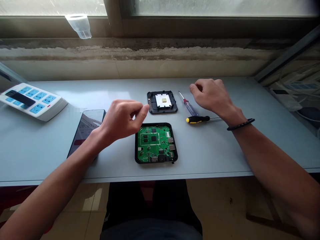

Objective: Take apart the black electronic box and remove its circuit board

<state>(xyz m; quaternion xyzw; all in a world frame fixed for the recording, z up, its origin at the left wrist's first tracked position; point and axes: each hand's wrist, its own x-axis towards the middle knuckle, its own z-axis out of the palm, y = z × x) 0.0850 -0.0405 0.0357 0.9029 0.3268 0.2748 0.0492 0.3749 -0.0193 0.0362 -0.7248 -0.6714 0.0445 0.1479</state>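
The half-curled left hand (122, 120) is hovering empty over the board (156, 143); the loosely curled right hand (211, 96) is holding nothing, just above a screwdriver (197, 119) at the board's two o'clock.

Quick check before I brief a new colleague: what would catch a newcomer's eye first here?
The green circuit board in its black casing sits mid-table, beside the left hand. Beyond it lies a black frame with a white pad, and the right hand hovers near a yellow-handled screwdriver. A blue-socketed power strip stands far left.
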